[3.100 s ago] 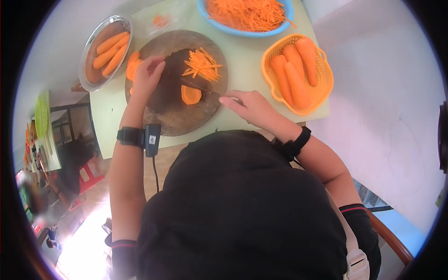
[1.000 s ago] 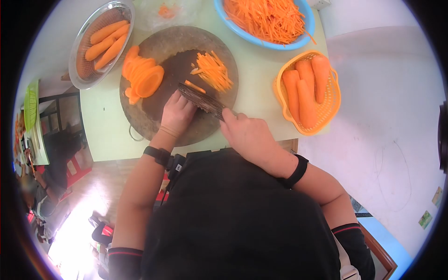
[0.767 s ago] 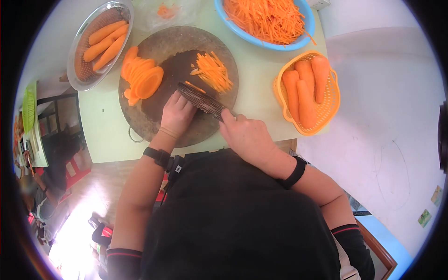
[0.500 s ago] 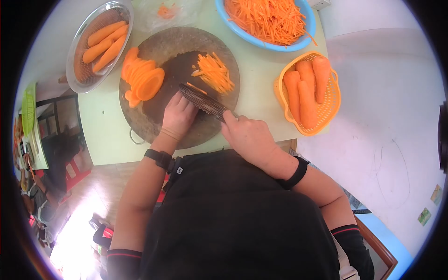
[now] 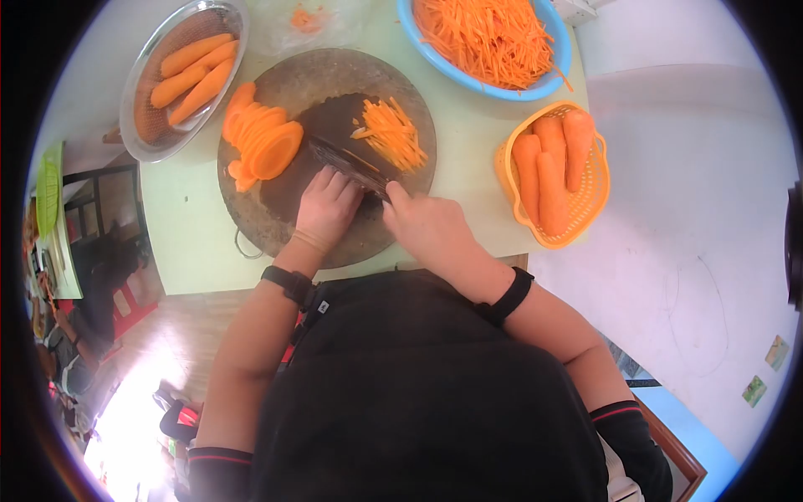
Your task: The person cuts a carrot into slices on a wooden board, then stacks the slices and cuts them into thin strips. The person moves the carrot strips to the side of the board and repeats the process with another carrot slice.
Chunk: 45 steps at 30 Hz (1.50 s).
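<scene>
My right hand [image 5: 431,233] is closed round the handle of a dark-bladed kitchen knife [image 5: 350,166]. Its blade slants over a round wooden chopping board [image 5: 368,71]. Against the near side of the blade, my left hand [image 5: 328,205] rests on the board with bent fingers; whatever lies under them is hidden. A thin carrot strip shows just beyond the blade. To the right of it is a pile of cut carrot strips [image 5: 391,135]. Overlapping carrot slices [image 5: 266,144] lie at the board's left side.
A blue basin [image 5: 468,82] of shredded carrot stands at the back right. Below it, a yellow basket [image 5: 592,197] holds several whole carrots. An oval metal strainer [image 5: 136,138] with several carrots sits at the back left, near a plastic bag [image 5: 335,25] with orange scraps.
My right hand and the knife have moved a little left and away from my body. My left hand stays beside the blade. The whole view has shifted slightly.
</scene>
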Available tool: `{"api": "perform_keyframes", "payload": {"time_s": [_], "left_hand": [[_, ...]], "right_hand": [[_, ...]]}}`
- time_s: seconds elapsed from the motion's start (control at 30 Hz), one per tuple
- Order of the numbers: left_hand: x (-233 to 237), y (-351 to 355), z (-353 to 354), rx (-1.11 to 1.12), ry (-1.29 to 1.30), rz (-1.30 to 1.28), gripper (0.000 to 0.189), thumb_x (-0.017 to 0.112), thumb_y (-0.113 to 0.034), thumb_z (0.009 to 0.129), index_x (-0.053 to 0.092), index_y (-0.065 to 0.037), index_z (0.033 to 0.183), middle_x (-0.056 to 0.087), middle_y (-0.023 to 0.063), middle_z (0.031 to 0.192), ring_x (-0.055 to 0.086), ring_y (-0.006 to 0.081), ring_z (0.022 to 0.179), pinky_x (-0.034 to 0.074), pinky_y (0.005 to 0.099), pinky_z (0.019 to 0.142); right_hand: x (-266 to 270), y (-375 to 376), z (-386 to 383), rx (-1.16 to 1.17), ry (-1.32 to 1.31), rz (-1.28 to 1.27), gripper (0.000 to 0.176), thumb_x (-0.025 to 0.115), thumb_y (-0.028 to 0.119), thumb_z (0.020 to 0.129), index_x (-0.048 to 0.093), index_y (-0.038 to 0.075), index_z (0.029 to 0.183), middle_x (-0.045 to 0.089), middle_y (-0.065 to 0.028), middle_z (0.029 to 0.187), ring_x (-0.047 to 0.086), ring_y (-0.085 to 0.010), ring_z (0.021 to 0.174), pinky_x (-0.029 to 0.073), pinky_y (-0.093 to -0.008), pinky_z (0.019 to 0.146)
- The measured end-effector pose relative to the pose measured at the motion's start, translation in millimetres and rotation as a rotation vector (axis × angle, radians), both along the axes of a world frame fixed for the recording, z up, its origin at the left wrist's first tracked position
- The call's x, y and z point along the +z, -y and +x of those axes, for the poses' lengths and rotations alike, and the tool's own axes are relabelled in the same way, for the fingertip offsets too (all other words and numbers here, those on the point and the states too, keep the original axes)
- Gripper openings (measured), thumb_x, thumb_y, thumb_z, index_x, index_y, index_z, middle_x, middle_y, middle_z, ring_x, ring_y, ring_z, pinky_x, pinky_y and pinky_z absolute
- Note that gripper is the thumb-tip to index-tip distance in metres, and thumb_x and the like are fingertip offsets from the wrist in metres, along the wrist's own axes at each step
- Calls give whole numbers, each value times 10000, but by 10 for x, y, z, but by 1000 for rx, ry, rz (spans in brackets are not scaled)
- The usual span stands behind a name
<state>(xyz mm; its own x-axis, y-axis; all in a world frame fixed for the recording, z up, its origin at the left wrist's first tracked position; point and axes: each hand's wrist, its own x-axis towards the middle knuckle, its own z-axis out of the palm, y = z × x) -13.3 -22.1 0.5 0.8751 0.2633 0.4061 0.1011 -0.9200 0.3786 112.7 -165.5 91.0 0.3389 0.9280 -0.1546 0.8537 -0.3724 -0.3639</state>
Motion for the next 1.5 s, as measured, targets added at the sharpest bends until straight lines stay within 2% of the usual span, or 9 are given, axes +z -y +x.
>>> {"api": "perform_keyframes", "payload": {"time_s": [0.23, 0.43, 0.63, 0.7, 0.77, 1.17, 1.23, 1.33, 1.5], "left_hand": [[96, 18, 68, 16, 56, 22, 277, 720, -44, 719, 646, -27, 985, 624, 95, 1027, 614, 292, 1028, 543, 378, 840], [48, 34, 35, 26, 47, 7, 290, 741, -24, 720, 661, -21, 998, 629, 100, 1037, 613, 311, 1027, 544, 378, 860], [29, 26, 7, 14, 3, -32, 329, 754, -30, 691, 658, -18, 1006, 623, 103, 1071, 604, 327, 1056, 540, 390, 883], [40, 22, 14, 17, 2, -33, 338, 756, -33, 687, 658, -19, 1010, 623, 104, 1076, 602, 331, 1060, 538, 394, 887], [61, 14, 29, 21, 48, 37, 285, 720, -69, 709, 649, -45, 984, 618, 72, 1021, 610, 281, 1006, 544, 378, 809], [82, 27, 67, 28, 79, 23, 272, 691, -46, 722, 646, -46, 991, 618, 79, 1026, 619, 274, 1007, 544, 369, 809], [77, 21, 62, 28, 77, 23, 274, 689, -44, 724, 645, -45, 994, 621, 81, 1031, 621, 276, 1015, 545, 371, 811], [70, 29, 42, 29, 62, 12, 291, 709, -29, 718, 650, -33, 1003, 622, 99, 1035, 618, 299, 1027, 544, 377, 833], [33, 31, 33, 13, 28, -14, 323, 737, -10, 688, 657, -23, 1001, 621, 118, 1044, 613, 327, 1017, 543, 388, 846]], "right_hand": [[-20, 117, 288, -151, -228, 89, 217, 528, 271, 970, 558, 60, 1014, 616, -144, 629, 633, -355, 581, 518, -458, 538], [161, 318, 129, 27, -34, 0, 196, 562, 253, 954, 532, 61, 933, 612, -116, 609, 645, -299, 564, 520, -417, 517], [204, 285, 84, 45, 3, -13, 158, 584, 213, 933, 539, 64, 955, 581, -104, 599, 630, -291, 561, 511, -401, 501], [205, 271, 58, 35, -9, -17, 157, 585, 214, 930, 538, 66, 952, 577, -97, 595, 629, -288, 557, 511, -400, 499], [183, 237, 29, 26, -20, -18, 157, 586, 215, 927, 537, 68, 948, 573, -90, 591, 627, -285, 552, 511, -400, 497], [-77, 55, 161, -79, -60, 77, 214, 562, 260, 945, 554, 47, 959, 618, -153, 598, 649, -346, 577, 519, -457, 525], [-37, 112, 254, -184, -213, 103, 221, 548, 275, 952, 560, 57, 988, 612, -151, 597, 643, -361, 585, 519, -471, 540], [101, 227, 203, -90, -171, -27, 189, 533, 263, 966, 544, 75, 976, 619, -158, 659, 640, -359, 636, 519, -456, 584], [188, 314, 146, 3, -78, -15, 166, 558, 224, 944, 527, 61, 946, 610, -130, 640, 636, -327, 599, 516, -429, 545]]}}
